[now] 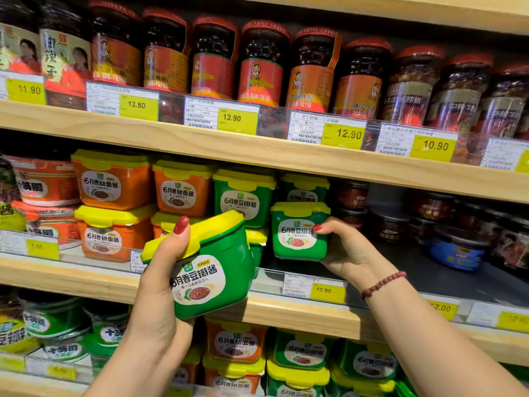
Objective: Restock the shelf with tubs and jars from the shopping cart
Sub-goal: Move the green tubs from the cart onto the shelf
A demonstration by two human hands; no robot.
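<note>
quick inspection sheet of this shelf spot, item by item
surface: middle wooden shelf, open space beside the right tub
job's things: tilted green tub held in front of the shelf; second green tub upright at the shelf
clutter: orange tubs, dark jars, price tags
hands: left hand grips the tilted tub; right hand holds the second tub
cables: nothing seen
surroundings: stocked shelves above and below; cart not in view

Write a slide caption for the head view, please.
Left hand holds a tilted green tub; right hand sets another tub on the shelf.
</note>
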